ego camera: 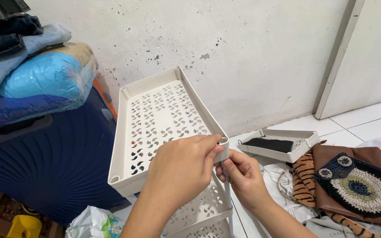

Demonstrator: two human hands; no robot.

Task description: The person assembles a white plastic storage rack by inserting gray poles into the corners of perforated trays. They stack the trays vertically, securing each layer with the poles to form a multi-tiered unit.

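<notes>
A white plastic shelf tray with cut-out patterns sits as the top tier of a small rack. My left hand grips its near right corner, fingers pinching the rim by the corner socket. My right hand is just below that corner, fingers closed around the thin white support pole that runs down to a lower white tier. The pole's top end is hidden behind my fingers.
A dark blue suitcase stands at left, with folded clothes and a blue wrapped bundle on top. Another white tray lies on the tiled floor at right, beside a brown bag with a crocheted owl. The wall is close behind.
</notes>
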